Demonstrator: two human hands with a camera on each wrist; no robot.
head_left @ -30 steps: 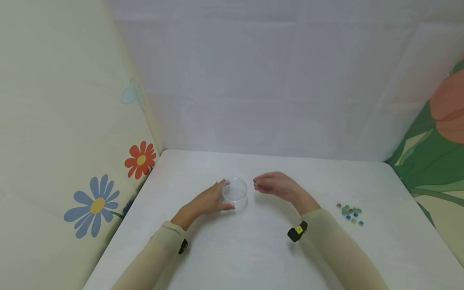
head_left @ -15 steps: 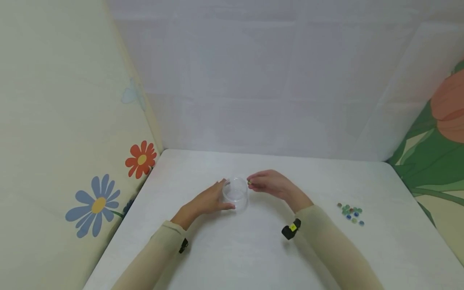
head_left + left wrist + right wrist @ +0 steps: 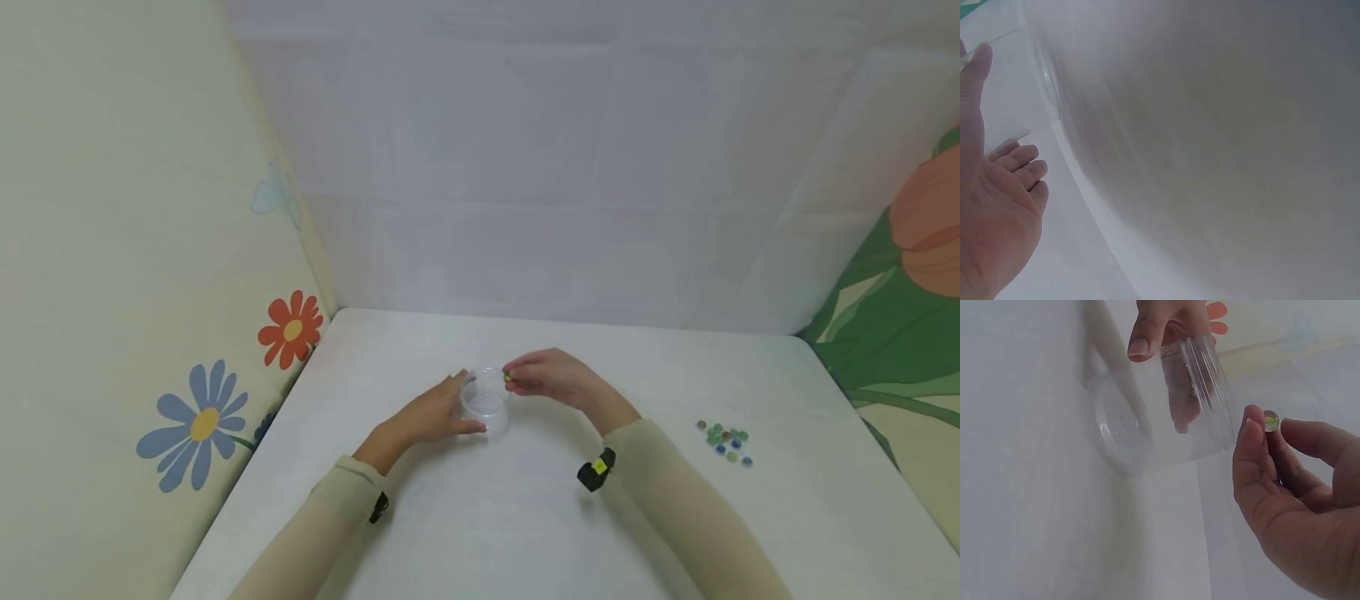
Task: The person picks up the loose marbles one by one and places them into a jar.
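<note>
A clear plastic jar stands upright on the white table, its open mouth facing up. My left hand grips it from the left, thumb on the near side and fingers round the far side. In the right wrist view the threaded rim of the jar shows, and no contents are visible through the wall. My right hand pinches a glass marble, clear with a yellow-green streak, between thumb and fingertips. Those fingertips are right at the jar's rim on its right side.
Several glass marbles, green, blue and reddish, lie in a loose group on the table to the right, beyond my right forearm. A white cloth wall rises behind the table's back edge.
My right hand has moved left with the marble, from a short gap away to the jar's rim. The left hand and the jar have stayed in place.
</note>
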